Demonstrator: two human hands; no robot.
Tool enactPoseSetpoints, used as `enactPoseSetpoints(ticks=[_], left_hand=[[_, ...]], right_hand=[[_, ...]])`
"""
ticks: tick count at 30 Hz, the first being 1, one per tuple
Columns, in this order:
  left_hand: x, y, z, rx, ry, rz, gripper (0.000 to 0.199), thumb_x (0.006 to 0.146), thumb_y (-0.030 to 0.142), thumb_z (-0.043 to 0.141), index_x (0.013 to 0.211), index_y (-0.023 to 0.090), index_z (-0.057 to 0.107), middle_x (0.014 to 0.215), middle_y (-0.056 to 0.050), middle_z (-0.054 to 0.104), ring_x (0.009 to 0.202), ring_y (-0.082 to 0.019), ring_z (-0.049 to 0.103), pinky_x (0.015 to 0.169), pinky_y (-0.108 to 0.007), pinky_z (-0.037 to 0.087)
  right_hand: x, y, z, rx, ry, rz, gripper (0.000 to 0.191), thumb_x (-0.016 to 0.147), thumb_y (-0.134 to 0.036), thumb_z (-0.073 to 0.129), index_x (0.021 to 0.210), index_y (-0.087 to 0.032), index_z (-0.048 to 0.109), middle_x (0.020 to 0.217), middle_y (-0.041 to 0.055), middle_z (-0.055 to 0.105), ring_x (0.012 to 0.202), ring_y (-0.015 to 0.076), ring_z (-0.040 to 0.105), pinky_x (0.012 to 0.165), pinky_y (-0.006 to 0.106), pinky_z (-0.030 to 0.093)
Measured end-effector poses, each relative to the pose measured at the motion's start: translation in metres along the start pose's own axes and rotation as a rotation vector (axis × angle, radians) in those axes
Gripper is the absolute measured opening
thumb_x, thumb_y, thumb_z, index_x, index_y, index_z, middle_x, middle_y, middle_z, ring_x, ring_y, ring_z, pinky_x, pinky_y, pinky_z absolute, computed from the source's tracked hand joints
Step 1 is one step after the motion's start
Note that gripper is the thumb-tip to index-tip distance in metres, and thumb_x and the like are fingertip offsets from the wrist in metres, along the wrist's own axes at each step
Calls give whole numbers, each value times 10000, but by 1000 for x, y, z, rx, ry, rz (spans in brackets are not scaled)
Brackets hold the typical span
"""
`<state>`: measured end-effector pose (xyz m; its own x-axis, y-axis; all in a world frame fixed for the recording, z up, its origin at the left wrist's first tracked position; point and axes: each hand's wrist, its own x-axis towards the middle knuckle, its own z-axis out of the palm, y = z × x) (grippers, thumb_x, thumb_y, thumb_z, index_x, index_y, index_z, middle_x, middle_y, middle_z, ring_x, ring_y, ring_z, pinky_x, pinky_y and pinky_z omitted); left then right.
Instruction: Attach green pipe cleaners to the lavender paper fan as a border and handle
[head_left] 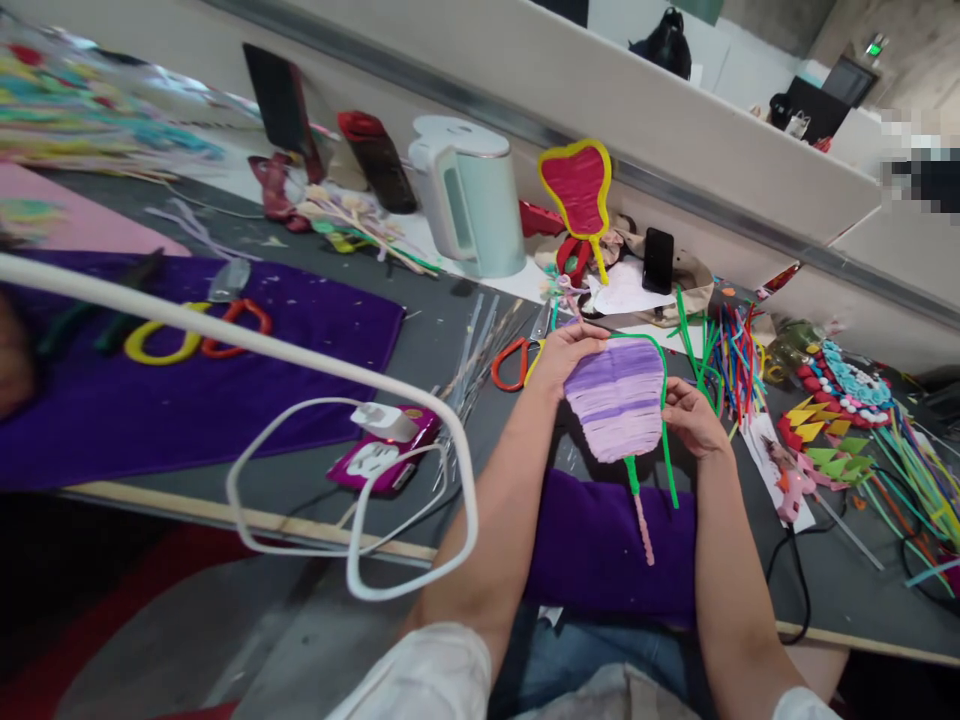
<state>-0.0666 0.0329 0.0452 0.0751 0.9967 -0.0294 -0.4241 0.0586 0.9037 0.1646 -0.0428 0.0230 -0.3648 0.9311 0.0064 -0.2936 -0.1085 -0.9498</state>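
Between my hands is a fan-shaped craft piece [619,400] wound in purple and pale pink pipe cleaners, with a green and pink stem pointing down toward me. My left hand [570,355] pinches its upper left corner. At its right edge, my right hand [696,418] has its fingers closed on a green pipe cleaner [670,470], which runs along the top and right side and whose loose end hangs down. Below lies a folded purple cloth [611,550]. Scissors with orange and yellow handles [510,365] rest beside my left wrist.
A finished red fan with yellow edging [577,190] leans behind, near a phone [658,260] and a kettle [480,200]. A pink glue gun [793,492] and bundled pipe cleaners [739,360] lie right. A white cable [472,490] loops across the left foreground. Another person's hand [13,360] shows at far left.
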Motion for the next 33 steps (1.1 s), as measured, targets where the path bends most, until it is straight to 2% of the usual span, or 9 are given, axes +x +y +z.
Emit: enactPoseSetpoints(ticks=[7, 14, 19, 24, 29, 33], left_hand=[[5, -1, -4, -61, 44, 1, 252, 453, 205, 813, 689, 172, 732, 640, 16, 676, 548, -103, 558, 545, -222, 413], [8, -2, -5, -110, 99, -2, 260, 460, 208, 803, 705, 174, 726, 614, 18, 663, 529, -110, 551, 543, -236, 418], [7, -1, -5, -124, 94, -6, 272, 450, 208, 811, 706, 175, 729, 629, 15, 672, 529, -110, 553, 542, -236, 423], [9, -1, -7, -154, 149, 9, 265, 441, 202, 812, 689, 174, 726, 627, 19, 673, 543, -105, 558, 559, -230, 435], [10, -1, -7, -154, 178, 17, 255, 452, 205, 804, 692, 175, 722, 642, 18, 678, 543, -108, 557, 559, -236, 440], [9, 0, -7, -147, 181, 49, 236, 467, 209, 806, 682, 172, 716, 657, 14, 680, 551, -106, 555, 575, -238, 446]], right_hand=[[2, 1, 1, -10, -17, -29, 523, 618, -233, 865, 1091, -233, 643, 941, 0, 681, 809, 129, 642, 700, 226, 527], [4, 0, 5, -4, 47, -46, 577, 601, -335, 879, 1106, -244, 616, 956, 15, 683, 792, 152, 647, 648, 245, 535], [4, -6, 9, -22, 66, -65, 681, 595, -280, 880, 1171, -302, 519, 935, -24, 644, 737, 122, 621, 626, 222, 505], [6, -8, 12, -93, 204, -198, 603, 606, -253, 864, 1087, -318, 505, 927, -45, 601, 738, 103, 584, 644, 213, 482], [9, -7, 15, -135, 243, -182, 493, 641, -305, 836, 1076, -257, 607, 907, 2, 632, 769, 141, 576, 654, 250, 486], [9, -8, 17, -171, 251, -193, 471, 654, -298, 825, 1091, -277, 649, 909, 0, 646, 779, 146, 569, 669, 262, 484]])
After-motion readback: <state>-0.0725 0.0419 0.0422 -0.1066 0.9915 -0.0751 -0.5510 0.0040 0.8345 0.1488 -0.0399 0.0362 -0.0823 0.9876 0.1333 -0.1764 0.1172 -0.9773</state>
